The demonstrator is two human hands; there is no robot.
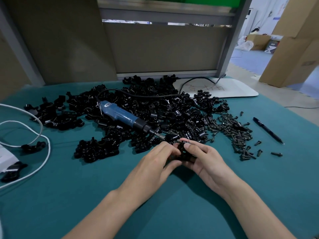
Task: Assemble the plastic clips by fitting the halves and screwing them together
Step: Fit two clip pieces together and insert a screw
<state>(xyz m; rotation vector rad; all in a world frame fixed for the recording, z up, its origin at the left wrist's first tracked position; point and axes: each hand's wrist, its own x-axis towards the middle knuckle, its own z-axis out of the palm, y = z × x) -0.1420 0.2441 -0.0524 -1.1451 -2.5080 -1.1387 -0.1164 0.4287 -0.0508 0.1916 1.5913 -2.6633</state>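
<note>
One clip (pixel 185 155) is in work: the left hand (pixel 155 163) and the right hand (pixel 208 158) curl their fingers (pixel 192 147) round it from either side, low over the green tabletop (pixel 69 195), so most of it is hidden. At the fingers' far edge something small and shiny, probably a screw (pixel 183 139), sticks up from the clip. I judge the halves are being fitted and the screw started by hand, with the driving not yet done.

Just beyond the fingers lies the blue electric screwdriver (pixel 124 115), ungripped, its bit pointing toward them. Past it and to both sides spreads a great heap of loose clip halves (pixel 155 102), and right of the fingers is a pile of screws (pixel 232 131), so nearly all the work is left. A tidier cluster (pixel 96 149) left of the fingers may be finished clips, but I cannot tell.

A label (pixel 107 105) on the screwdriver's body is too blurred to read. Farthest, beyond the heap to the right, a white board (pixel 238 88) bears a handwritten scrawl I cannot make out.
</note>
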